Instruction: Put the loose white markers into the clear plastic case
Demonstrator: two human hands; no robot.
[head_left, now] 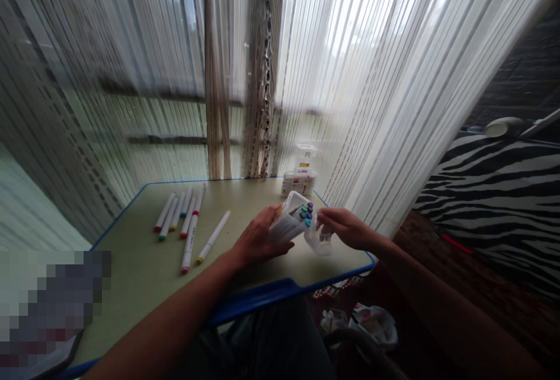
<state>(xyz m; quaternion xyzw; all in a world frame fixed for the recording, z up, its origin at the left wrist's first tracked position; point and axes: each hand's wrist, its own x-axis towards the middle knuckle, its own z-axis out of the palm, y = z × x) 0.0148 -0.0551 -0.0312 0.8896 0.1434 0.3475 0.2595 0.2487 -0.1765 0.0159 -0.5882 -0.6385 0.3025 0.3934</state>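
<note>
My left hand (257,235) is wrapped round a white plastic marker case (285,229), held tilted above the table's right part. Several markers (306,213) with purple, teal and blue ends stick out of its open side. My right hand (343,225) pinches a clear plastic lid (321,241) beside the case; I cannot tell whether the two are joined. On the tabletop to the left lie several white markers (179,213) with red, green, yellow and blue ends. Closer to me are a pink-ended marker (188,248) and a yellow-ended marker (213,237).
A second clear case (299,182) stands at the far edge of the blue-rimmed table (140,263). String curtains (245,76) hang right behind it. At lower left lies a flat dark-edged device (72,348), partly blurred out. White bags (374,324) sit on the floor at right.
</note>
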